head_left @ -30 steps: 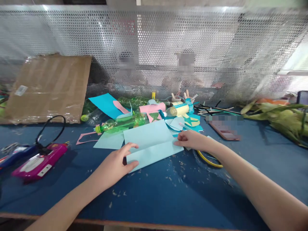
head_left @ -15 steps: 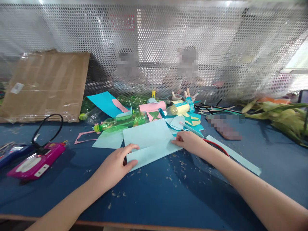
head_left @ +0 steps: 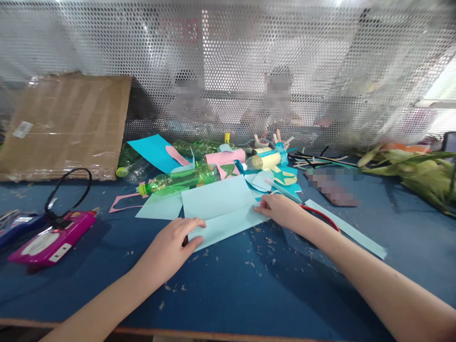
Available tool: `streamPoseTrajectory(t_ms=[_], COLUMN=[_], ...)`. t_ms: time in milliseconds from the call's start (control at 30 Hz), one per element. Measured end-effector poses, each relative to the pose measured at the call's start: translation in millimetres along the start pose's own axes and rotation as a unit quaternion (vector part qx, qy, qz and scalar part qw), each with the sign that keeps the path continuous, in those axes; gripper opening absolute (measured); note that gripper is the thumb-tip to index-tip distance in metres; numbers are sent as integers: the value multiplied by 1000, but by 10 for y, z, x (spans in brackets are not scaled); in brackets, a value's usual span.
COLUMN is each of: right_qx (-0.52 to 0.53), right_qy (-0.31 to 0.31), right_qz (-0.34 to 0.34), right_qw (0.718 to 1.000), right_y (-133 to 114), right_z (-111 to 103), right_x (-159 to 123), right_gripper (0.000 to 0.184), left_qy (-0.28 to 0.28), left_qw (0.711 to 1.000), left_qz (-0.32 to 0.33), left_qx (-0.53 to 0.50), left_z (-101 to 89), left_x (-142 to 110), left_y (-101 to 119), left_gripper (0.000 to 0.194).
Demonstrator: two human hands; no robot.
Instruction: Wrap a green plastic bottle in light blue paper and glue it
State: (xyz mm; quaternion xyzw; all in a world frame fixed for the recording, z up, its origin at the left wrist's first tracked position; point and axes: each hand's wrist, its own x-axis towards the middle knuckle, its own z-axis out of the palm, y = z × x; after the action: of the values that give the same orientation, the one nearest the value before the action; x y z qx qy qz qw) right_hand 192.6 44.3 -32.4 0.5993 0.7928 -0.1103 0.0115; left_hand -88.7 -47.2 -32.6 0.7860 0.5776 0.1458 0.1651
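Observation:
A sheet of light blue paper (head_left: 221, 202) lies on the blue table, its near edge folded over into a long flap. My left hand (head_left: 180, 237) holds the left end of that fold, thumb in front and fingers behind the edge. At the right end, my right hand (head_left: 280, 209) pinches the flap with fingertips pressed together. Just behind the sheet lies a green plastic bottle (head_left: 174, 183) with a yellow-green cap. Partly hidden by my right forearm are red-handled scissors, or a similar red loop (head_left: 326, 218), beside a pale blue paper strip (head_left: 359, 232).
To the left sit a magenta device (head_left: 53, 240) with a black cable and a large cardboard piece (head_left: 67, 128). Pink and blue paper cutouts and a yellow-wrapped bottle (head_left: 265, 160) are piled behind. Corn husks (head_left: 420, 171) lie far right. A perforated metal screen (head_left: 228, 61) closes the back.
The fold's near edge has shifted slightly away from me at the left end. Both hands keep nearly the same hold and place; the view has moved a little.

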Motion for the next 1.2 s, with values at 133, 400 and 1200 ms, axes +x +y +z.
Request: streamPoseTrajectory(t_ms=[133,400,1200], right_qx=[5,26,5], right_qy=[-2,1,4], right_qz=[-3,1,10], right_qw=[1000,1000,1000], right_y=[2,-3,-20], right_z=[-3,-5,52], right_x=[5,-2,-8], right_gripper=[26,28,26], left_qy=[-5,6,144], left_qw=[1000,1000,937], left_qz=[-8,-8,251], left_qx=[-8,-4,198], left_z=[-12,-15,136], left_x=[-2,23,-95], left_y=[-4,9,18], left_gripper=[35,35,41])
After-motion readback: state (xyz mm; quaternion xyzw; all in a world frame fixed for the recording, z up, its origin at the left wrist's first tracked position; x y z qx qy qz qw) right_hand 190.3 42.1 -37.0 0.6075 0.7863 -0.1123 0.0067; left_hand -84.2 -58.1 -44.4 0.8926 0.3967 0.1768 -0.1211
